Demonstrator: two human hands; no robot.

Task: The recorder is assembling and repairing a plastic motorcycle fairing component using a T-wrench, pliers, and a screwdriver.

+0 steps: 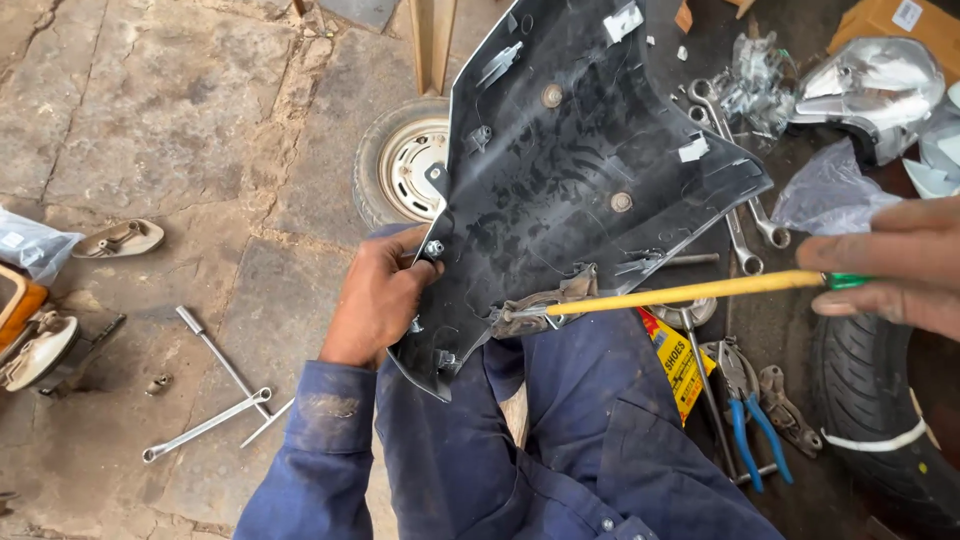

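Left hand (378, 300) clamped on lower left edge of black plastic panel (570, 170), fingers wrapped round rim, panel propped over blue-clad lap. Right hand (890, 265) pinched shut on yellow-shafted screwdriver (690, 293), tip touching metal bracket (540, 305) near panel's lower edge. Blue-handled pliers (750, 420) beside tyre (880, 410).

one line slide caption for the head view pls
Left hand holds black plastic panel; right hand points long yellow screwdriver at it.

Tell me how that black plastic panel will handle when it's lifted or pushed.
The black plastic panel is probably light for its size: the left hand holds it up by one edge. It looks thin, so likely somewhat flexible. Its glossy, smudged surface may be slippery.
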